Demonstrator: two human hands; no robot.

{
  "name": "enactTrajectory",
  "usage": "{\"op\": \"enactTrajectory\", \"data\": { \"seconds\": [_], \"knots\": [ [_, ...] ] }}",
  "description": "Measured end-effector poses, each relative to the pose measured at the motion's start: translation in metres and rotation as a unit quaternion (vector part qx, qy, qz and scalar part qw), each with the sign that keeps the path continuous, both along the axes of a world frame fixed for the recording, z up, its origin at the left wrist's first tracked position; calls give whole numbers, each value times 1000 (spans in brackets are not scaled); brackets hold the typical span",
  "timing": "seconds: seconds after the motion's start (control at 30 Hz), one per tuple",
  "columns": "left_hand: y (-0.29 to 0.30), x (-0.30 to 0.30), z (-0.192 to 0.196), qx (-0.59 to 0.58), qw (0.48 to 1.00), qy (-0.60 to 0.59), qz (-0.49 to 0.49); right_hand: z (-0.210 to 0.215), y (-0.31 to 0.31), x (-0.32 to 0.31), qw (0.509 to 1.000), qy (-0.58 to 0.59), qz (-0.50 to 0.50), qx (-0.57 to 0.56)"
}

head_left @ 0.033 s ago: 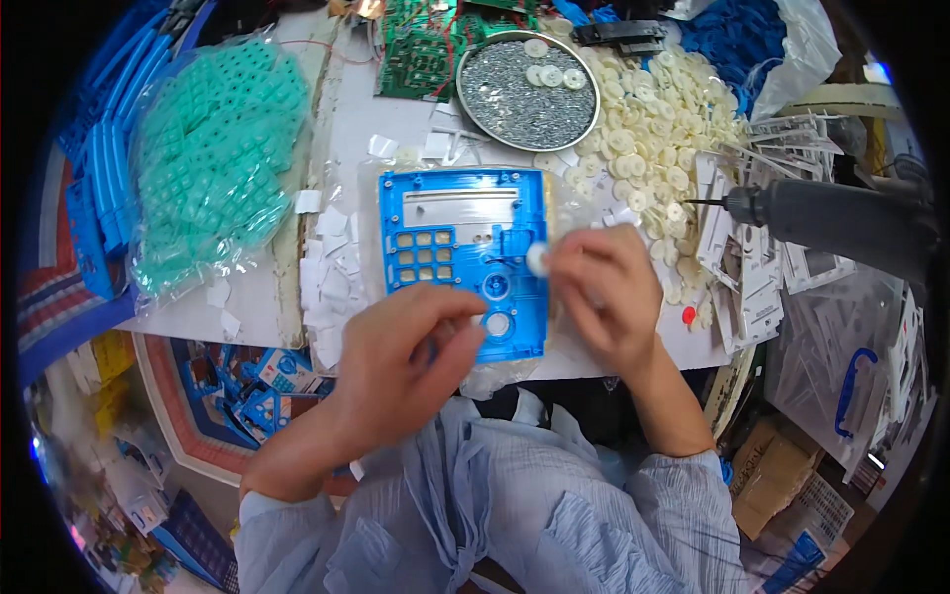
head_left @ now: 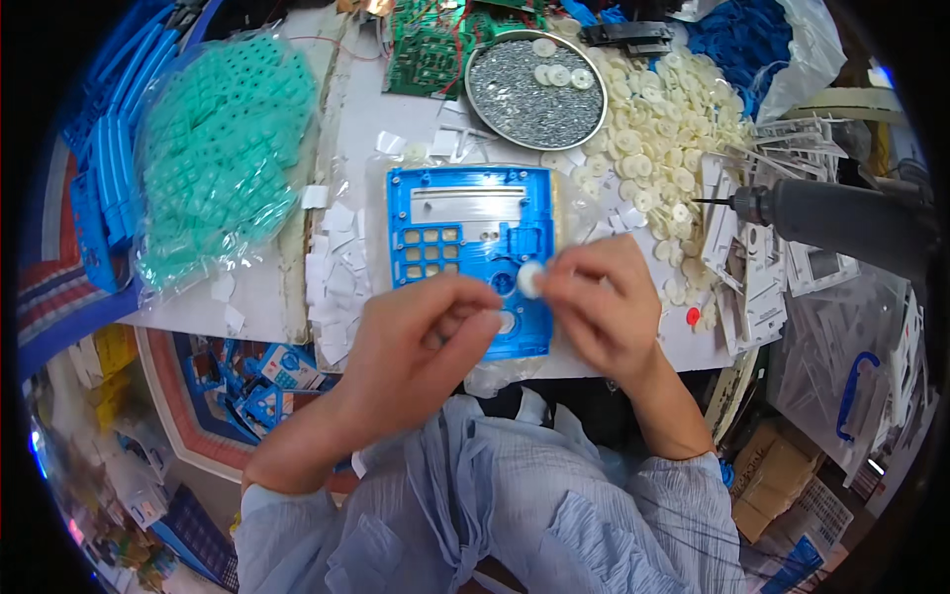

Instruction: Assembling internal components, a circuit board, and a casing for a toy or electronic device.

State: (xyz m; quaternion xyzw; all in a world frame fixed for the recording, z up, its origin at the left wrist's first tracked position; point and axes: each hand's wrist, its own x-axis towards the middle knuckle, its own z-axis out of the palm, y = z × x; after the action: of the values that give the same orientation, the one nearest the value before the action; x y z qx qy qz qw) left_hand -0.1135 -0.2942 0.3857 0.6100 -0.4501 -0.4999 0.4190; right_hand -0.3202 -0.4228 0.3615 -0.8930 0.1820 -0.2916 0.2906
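Note:
A blue plastic casing (head_left: 534, 337), with a grid of square holes and round openings, lies on clear plastic wrap in front of me. My right hand (head_left: 604, 302) pinches a white plastic disc (head_left: 530, 280) just above the casing, beside its upper round opening (head_left: 504, 281). My left hand (head_left: 426, 332) hovers over the casing's lower left part with its fingers curled toward the thumb. Whether anything small sits between those fingertips is hidden. Near the left thumb, another white disc (head_left: 508, 323) is set in the lower round opening, partly covered.
A round dish (head_left: 470, 104) of small metal screws stands behind the casing, beside heaped cream discs (head_left: 653, 129). An electric screwdriver (head_left: 821, 213) juts in from the right. Bagged green keypads (head_left: 228, 148) lie left, near white squares (head_left: 332, 267). Green circuit boards (head_left: 426, 49) are at the back.
My right hand has brought the disc down and slightly left, closer to the upper round opening. The left hand has shifted a little right. The whole view has slid slightly.

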Motion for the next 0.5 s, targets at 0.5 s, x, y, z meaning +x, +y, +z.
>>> {"op": "enactTrajectory", "data": {
  "seconds": [0.5],
  "knots": [
    [5, -14, -14, -137, 973, -182, -25, 13, 39, 16, 957, 28, -120, 264]
  ]
}}
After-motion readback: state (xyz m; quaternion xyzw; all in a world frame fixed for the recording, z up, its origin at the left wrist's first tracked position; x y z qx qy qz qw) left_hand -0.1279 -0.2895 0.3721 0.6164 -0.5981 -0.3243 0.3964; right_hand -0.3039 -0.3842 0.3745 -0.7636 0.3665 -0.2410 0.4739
